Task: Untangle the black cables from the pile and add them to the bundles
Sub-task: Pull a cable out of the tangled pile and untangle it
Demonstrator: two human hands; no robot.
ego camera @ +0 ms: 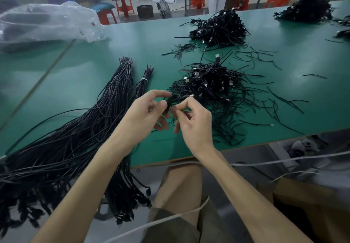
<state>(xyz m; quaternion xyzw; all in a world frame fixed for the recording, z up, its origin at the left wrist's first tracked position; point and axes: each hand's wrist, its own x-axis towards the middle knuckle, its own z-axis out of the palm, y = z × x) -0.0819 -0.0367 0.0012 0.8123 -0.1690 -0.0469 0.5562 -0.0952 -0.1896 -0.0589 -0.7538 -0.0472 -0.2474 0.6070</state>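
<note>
Both hands, left [145,114] and right [193,121], pinch one coiled black cable [171,101] above the table [94,76].

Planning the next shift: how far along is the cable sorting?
Done: two tied bundles lie at left on the table. In hand: left hand and right hand hold one coiled cable. Left: the near pile, the far pile and a third pile far right are tangled.

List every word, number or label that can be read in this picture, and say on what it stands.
None can be read.
The white ties on the bundles of straight black cables are blank.
The silver plugs in the tangled pile of black cables show nothing legible.
The clear plastic bag and the dark box on the floor are blurred.
</note>
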